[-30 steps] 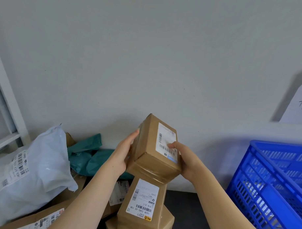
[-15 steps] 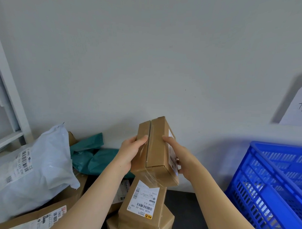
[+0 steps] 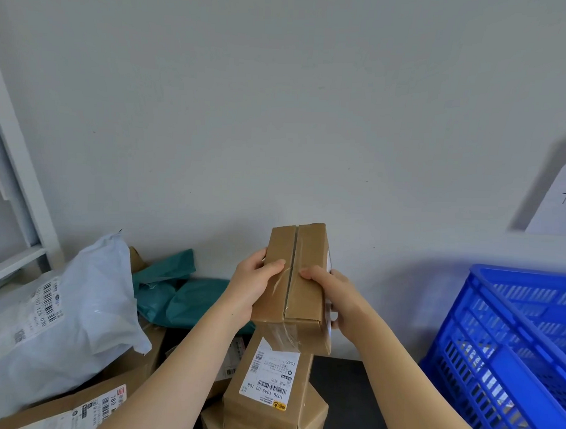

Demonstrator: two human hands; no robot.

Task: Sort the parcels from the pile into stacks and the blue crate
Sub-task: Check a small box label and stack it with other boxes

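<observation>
You're holding the box [image 3: 297, 279] in both hands in front of the wall [image 3: 278, 118]. The taped seam faces you and the label on its right side shows only as a sliver.

- **Left hand** [image 3: 247, 287]: grips the left edge, with the thumb on the seam face and the fingers [image 3: 260, 256] curled round the far side.
- **Right hand** [image 3: 339, 299]: grips the right edge. The thumb sits just right of the seam and the fingers wrap round the label side.

The box's lower end overlaps the top of the labelled box [image 3: 269, 393] in view, and I can't tell if they touch. The labelled box sits on a bottom box [image 3: 314, 414], which is turned so that a corner sticks out to the right.

**Right side:** the crate [image 3: 507, 360] is near the stack but apart from it, open top up, near corner pointing at you. A strip of dark surface [image 3: 358, 400] runs between the stack and the crate. There's open air above the box and from your right hand across to the crate rim.

**Left side:** this side is tighter.
- The teal bags [image 3: 182, 291] lie against the wall just behind your left wrist.
- The white bag [image 3: 63, 303] is beside them, slumped over a flat box [image 3: 76, 406] that the bottom edge cuts off.
- A white frame [image 3: 16, 179] stands at the far left.

A paper sheet [image 3: 561, 198] hangs on the wall above the crate, cut by the right edge.
</observation>
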